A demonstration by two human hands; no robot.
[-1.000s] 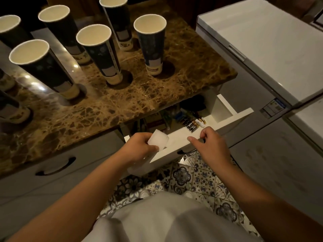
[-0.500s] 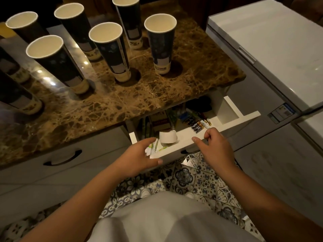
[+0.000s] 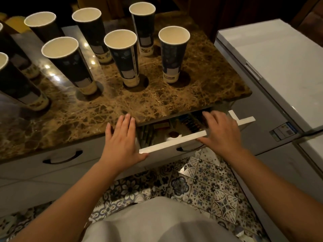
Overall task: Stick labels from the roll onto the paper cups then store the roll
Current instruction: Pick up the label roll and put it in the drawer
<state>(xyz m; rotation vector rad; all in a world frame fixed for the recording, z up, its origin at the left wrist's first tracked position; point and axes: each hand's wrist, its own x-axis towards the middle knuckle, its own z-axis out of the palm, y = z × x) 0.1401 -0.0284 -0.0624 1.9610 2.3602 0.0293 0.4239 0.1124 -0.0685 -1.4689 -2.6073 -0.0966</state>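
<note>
Bare forearms, no sleeves visible; light grey garment [image 3: 157, 222] at bottom edge.

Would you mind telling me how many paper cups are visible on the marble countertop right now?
9 paper cups: front row; behind them; one sliver at the left edge. More may stand beyond the left edge.

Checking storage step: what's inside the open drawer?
In the drawer: the label roll near the front, batteries, pens. The back is hidden under the countertop.
</note>
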